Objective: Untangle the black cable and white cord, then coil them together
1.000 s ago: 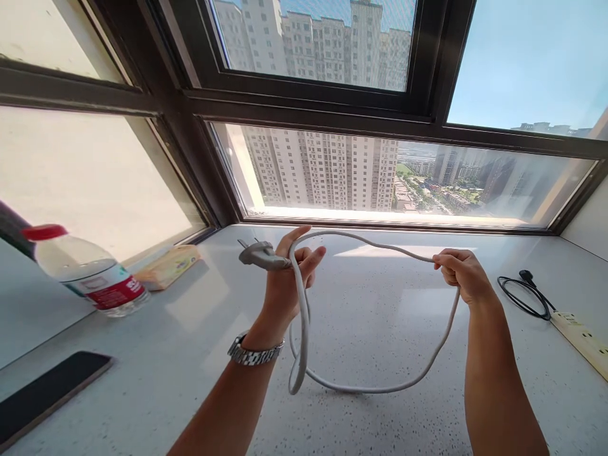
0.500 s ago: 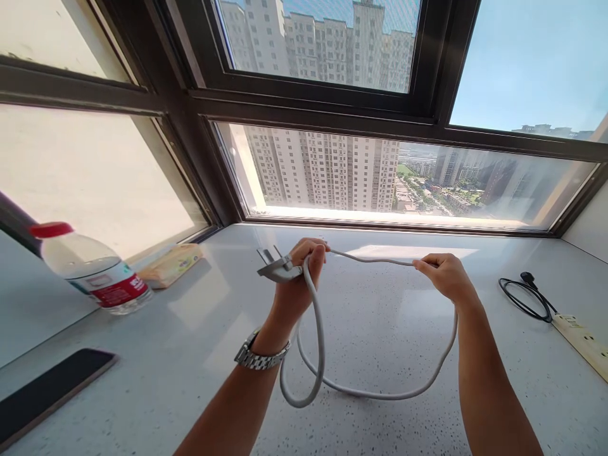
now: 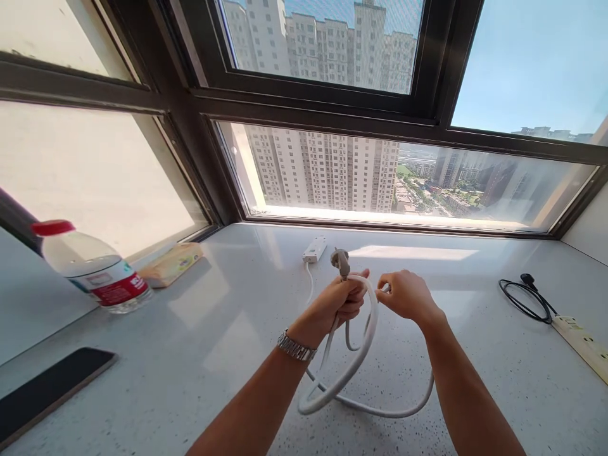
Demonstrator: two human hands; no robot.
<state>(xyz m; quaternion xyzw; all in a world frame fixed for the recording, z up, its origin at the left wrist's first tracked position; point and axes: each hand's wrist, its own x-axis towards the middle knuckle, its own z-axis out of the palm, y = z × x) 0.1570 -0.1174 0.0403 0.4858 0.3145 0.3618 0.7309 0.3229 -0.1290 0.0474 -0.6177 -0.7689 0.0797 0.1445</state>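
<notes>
My left hand [image 3: 339, 299], with a metal-band watch [image 3: 297, 346] on its wrist, is closed around a white power cord [image 3: 354, 370] just below its grey plug [image 3: 340, 261], which points up and away. Loops of the cord hang beneath both hands, low over the speckled counter. Close by on the right, my right hand [image 3: 406, 294] pinches another stretch of the same cord, its fingers curled. Behind my left hand lies a small white box [image 3: 314, 249], from which a thin white cable runs toward me.
At the left stand a water bottle with a red cap [image 3: 97, 269] and a tissue pack [image 3: 171, 264]. A dark phone [image 3: 52, 399] lies nearer. On the right are a black coiled cable with a plug [image 3: 526, 297] and a cream power strip [image 3: 582, 342]. Windows [image 3: 327, 171] rise behind the counter.
My hands have come together, the left moving right and down, the right moving left. The plug has turned from pointing left to pointing up. The white box behind has come into view.
</notes>
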